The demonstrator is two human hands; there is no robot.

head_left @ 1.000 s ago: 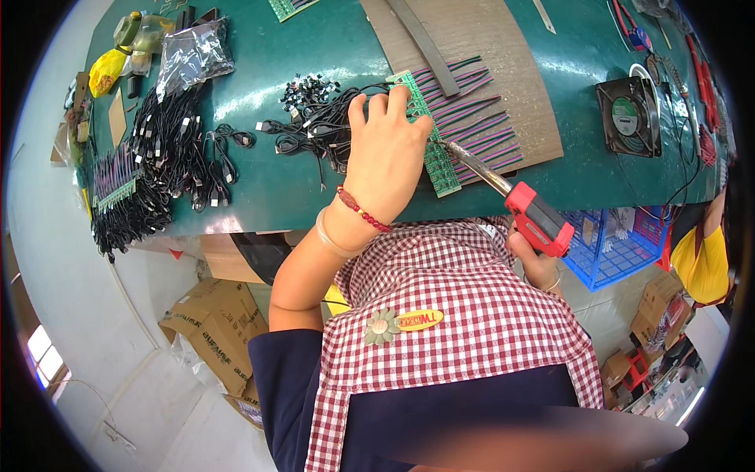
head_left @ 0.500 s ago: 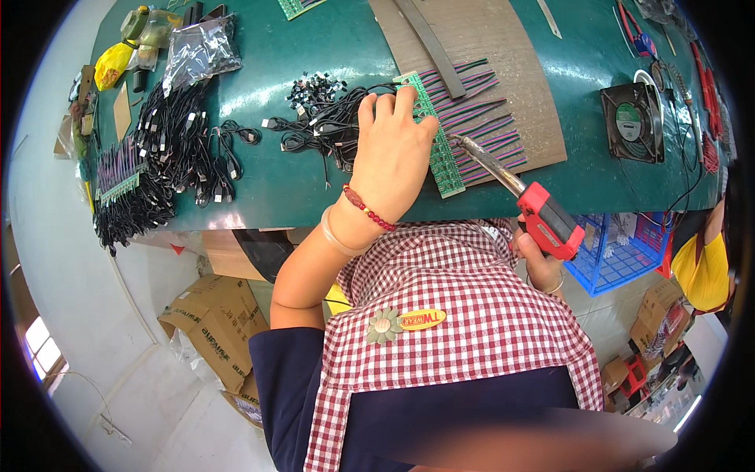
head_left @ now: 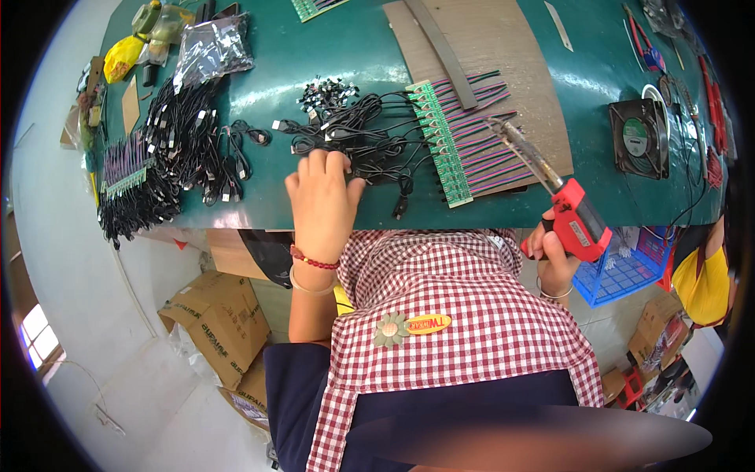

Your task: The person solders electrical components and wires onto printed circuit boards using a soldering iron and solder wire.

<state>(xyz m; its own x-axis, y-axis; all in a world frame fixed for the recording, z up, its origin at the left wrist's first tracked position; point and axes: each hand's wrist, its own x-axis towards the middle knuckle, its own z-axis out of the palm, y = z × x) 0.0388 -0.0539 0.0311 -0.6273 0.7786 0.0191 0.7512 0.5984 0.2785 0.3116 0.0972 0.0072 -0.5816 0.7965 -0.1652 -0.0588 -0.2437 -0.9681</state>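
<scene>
My left hand is over the near edge of a heap of black USB cables. Its fingers are bent and its thumb stands apart; the tips are partly hidden, and I see nothing gripped. In my right hand is a red and black soldering gun, fingers wrapped round its handle. Its metal tip points up and left, above the striped wires. A strip of green circuit boards has these wires along its right side and black cables along its left.
The board strip rests partly on a brown board beneath a grey metal bar. More bundled cables and a plastic bag lie left. At right are a fan and, below the table edge, a blue crate.
My left hand has moved left and nearer, from the board strip to the cable heap. The soldering gun has shifted right and slightly nearer, its tip now away from the boards.
</scene>
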